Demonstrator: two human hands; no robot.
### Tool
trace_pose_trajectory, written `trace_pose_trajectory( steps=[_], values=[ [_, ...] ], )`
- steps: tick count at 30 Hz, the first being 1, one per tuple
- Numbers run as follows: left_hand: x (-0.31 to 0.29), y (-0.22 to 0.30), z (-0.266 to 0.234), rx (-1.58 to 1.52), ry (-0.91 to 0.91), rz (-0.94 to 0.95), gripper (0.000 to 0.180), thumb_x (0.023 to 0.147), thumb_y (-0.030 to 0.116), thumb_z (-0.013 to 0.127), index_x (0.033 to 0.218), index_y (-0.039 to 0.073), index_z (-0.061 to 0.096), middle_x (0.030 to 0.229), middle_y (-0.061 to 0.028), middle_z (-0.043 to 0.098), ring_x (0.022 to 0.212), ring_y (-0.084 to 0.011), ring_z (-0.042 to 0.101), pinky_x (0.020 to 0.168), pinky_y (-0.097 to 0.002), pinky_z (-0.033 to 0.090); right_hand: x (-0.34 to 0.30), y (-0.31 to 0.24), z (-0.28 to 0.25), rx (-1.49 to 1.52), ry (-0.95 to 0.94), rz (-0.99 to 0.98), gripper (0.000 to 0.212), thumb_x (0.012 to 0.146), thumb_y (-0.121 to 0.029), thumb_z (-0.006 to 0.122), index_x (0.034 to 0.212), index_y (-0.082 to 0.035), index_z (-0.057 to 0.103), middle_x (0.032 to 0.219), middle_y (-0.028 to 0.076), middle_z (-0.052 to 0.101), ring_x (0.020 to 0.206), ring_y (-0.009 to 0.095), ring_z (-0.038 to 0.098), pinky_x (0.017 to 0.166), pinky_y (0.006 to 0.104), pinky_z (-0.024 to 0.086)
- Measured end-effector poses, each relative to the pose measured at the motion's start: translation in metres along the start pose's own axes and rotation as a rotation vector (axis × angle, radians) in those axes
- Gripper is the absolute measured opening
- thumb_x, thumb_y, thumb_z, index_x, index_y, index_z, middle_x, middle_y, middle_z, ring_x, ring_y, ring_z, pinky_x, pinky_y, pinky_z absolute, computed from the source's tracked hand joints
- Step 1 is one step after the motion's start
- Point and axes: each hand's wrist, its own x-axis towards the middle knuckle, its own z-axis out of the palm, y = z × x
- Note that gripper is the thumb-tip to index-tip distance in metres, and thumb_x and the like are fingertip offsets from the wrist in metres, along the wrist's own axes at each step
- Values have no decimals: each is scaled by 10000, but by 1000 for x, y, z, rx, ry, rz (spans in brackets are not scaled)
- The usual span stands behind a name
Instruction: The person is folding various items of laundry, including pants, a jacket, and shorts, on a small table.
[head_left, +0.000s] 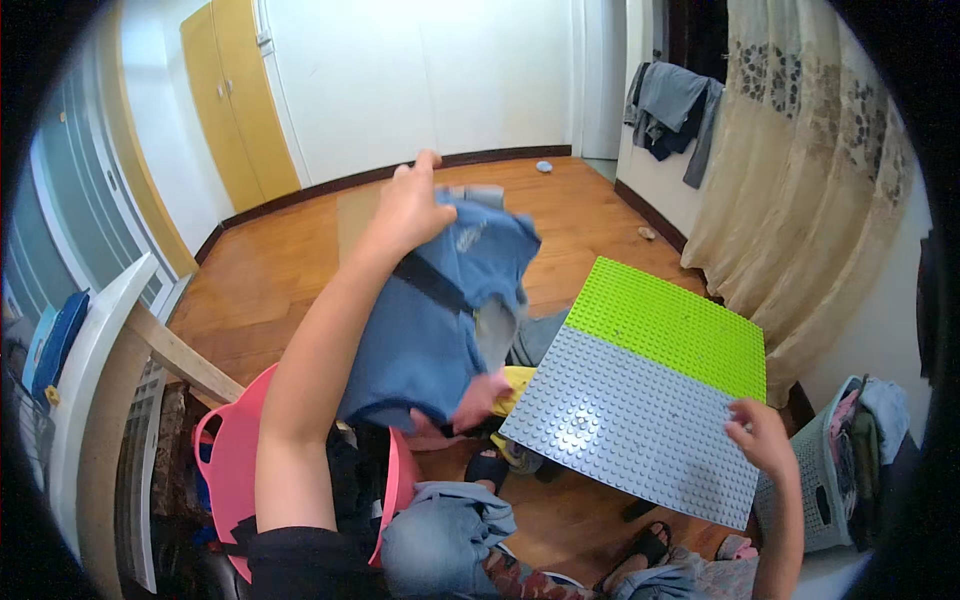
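My left hand (412,205) is raised in front of me, its fingers closed on a blue garment (410,335). The cloth hangs down from the hand over the rim of a pink tub (400,490), and a dark strip and a light grey patch show on it. A pink cloth (478,405) shows just below the garment; whether the two touch I cannot tell. My right hand (762,440) holds nothing, its fingers bent and apart at the right edge of a studded tabletop (600,410), half grey and half lime green.
Dark clothes lie in the tub. A yellow cloth (515,385) is beside the table's left edge. To the right stands a pale laundry basket (815,490) with clothes, near a beige curtain (800,200). A white-edged piece of furniture (95,390) is at the left.
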Motion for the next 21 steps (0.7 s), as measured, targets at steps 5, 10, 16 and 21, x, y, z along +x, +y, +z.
trace_pose_trajectory(
  steps=[5,10,16,21],
  values=[
    [-10,7,-14,-4,-202,85,462,610,167,687,1034,46,548,940,-191,572,937,-315,554,820,-384,441,30,-80,29,103,-131,-283,265,746,-184,631,930,-5,566,863,144,599,794,262,592,706,339,468],
    [-8,65,-52,-405,-161,107,263,631,138,684,872,42,636,790,-112,597,761,-199,578,713,-311,460,52,-141,62,281,-24,-493,339,749,-231,627,980,0,535,927,170,575,861,280,572,751,350,452],
    [-27,110,-69,-732,284,224,158,670,102,667,796,19,621,705,-60,566,672,-120,527,638,-259,430,104,-164,80,755,206,-237,274,752,-173,610,943,11,545,832,94,586,751,170,559,651,284,443],
    [-49,145,-32,-1000,597,115,68,721,7,613,682,10,557,681,-32,564,644,-105,498,600,-250,402,96,-157,42,1266,-173,88,243,859,-280,518,886,-50,592,752,17,594,654,128,553,605,250,447]
  ],
)
